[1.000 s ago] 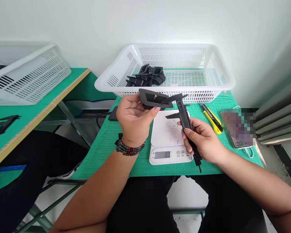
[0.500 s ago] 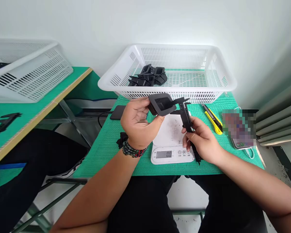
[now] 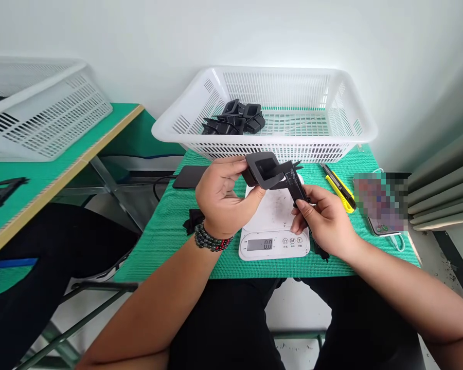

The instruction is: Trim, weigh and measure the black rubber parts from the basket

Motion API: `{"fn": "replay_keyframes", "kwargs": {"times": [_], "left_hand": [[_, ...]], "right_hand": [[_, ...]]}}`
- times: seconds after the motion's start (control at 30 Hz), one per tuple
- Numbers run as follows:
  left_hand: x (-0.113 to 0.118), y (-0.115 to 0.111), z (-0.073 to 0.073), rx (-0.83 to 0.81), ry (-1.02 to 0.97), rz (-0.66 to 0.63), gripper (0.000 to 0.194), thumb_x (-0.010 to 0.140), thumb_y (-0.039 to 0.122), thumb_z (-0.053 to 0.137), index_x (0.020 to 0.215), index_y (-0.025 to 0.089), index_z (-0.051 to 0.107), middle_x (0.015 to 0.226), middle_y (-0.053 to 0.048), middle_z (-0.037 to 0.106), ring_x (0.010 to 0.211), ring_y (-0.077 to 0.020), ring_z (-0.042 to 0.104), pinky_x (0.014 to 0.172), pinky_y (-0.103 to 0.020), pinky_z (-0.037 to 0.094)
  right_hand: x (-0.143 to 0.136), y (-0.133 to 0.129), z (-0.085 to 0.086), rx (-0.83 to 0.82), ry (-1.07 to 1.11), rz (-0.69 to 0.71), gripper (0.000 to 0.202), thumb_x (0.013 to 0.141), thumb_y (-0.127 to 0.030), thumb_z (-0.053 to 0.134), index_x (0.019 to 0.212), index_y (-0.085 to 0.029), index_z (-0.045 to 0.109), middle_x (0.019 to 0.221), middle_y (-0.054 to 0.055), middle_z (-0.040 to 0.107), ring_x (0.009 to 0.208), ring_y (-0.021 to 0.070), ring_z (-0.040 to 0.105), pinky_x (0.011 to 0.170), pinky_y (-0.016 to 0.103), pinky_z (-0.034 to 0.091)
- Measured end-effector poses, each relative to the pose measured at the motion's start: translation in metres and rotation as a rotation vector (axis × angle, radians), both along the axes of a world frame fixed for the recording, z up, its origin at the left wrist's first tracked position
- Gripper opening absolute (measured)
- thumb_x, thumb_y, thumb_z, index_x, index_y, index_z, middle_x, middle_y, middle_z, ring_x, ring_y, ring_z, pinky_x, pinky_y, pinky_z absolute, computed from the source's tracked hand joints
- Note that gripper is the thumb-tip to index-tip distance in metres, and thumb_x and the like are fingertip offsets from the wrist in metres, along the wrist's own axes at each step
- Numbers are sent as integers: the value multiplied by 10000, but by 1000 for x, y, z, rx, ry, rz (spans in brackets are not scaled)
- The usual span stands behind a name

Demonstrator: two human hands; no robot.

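My left hand [image 3: 231, 192], with a beaded bracelet at the wrist, grips a black plastic part [image 3: 260, 169] that has a rectangular opening. In my right hand [image 3: 322, 218] is a black caliper [image 3: 296, 189], held by its body. The caliper's jaws are at the right edge of the part, one on each side of its rim; whether they press on it I cannot tell. Below both hands lies a white scale [image 3: 270, 221] whose display reads 0.0.
Behind, a white basket [image 3: 293, 139] holds several black parts [image 3: 235, 117]. A yellow cutter [image 3: 338, 189] and a phone [image 3: 384, 205] lie on the right. On the left table [image 3: 119, 115] are another basket [image 3: 42, 118] and caliper [image 3: 5, 195]. A person's dark-clothed leg shows beneath.
My left hand has moved slightly right with the part, which has turned a little. The caliper is tilted more, and its jaws now reach over the part's rim.
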State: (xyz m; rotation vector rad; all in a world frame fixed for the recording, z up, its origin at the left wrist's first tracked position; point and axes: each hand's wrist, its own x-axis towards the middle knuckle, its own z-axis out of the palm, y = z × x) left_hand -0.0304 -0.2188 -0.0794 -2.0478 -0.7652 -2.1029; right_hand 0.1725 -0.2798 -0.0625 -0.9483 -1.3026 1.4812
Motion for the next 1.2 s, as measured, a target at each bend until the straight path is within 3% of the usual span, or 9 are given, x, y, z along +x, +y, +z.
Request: {"fn": "replay_keyframes", "kwargs": {"times": [0.3, 0.47, 0.63, 0.8, 1.0, 1.2], "left_hand": [[1, -1, 1, -21, -9, 40, 456, 694, 144, 888, 1106, 231, 711, 1037, -43, 783, 892, -216, 785, 644, -333, 683], [0, 1, -2, -38, -43, -1, 503, 659, 154, 946, 1103, 244, 728, 1041, -43, 781, 847, -201, 767, 619, -327, 663], [2, -2, -1, -145, -143, -18, 505, 615, 222, 980, 1045, 222, 714, 1012, -32, 774, 878, -222, 764, 669, -358, 669], [-2, -6, 4, -416, -276, -182, 542, 641, 250, 1002, 1085, 226, 693, 1015, -29, 790, 910, -233, 783, 784, -378, 685], [-9, 1, 7, -469, -440, -284, 463, 647, 386, 1007, 1002, 240, 747, 901, -9, 783, 830, -192, 756, 764, -355, 674], [-15, 1, 12, -726, -498, -562, 404, 710, 424, 973, 1018, 253, 775, 944, -22, 759, 931, -243, 748, 858, -471, 680]], "right_hand": [[3, 2, 0, -24, 11, 38, 296, 906, -438, 743, 1015, -195, 613, 760, -38, 640, 551, 114, 711, 531, 245, 619], [2, 3, -1, -38, 5, 38, 312, 900, -462, 748, 988, -201, 601, 763, -42, 642, 559, 113, 714, 543, 245, 623], [-1, 2, -3, -51, -16, -32, 355, 902, -519, 718, 883, -214, 538, 702, -54, 628, 446, 88, 623, 418, 210, 512], [3, 5, 3, -11, -77, -155, 440, 898, -576, 719, 784, -229, 475, 638, -58, 597, 368, 60, 497, 338, 192, 350], [5, 7, 8, 17, -107, -187, 450, 886, -594, 733, 770, -222, 508, 617, -45, 603, 361, 71, 490, 347, 208, 324], [3, 5, 7, 37, -113, -180, 465, 880, -619, 733, 775, -223, 513, 640, -38, 601, 401, 80, 515, 377, 219, 343]]}}
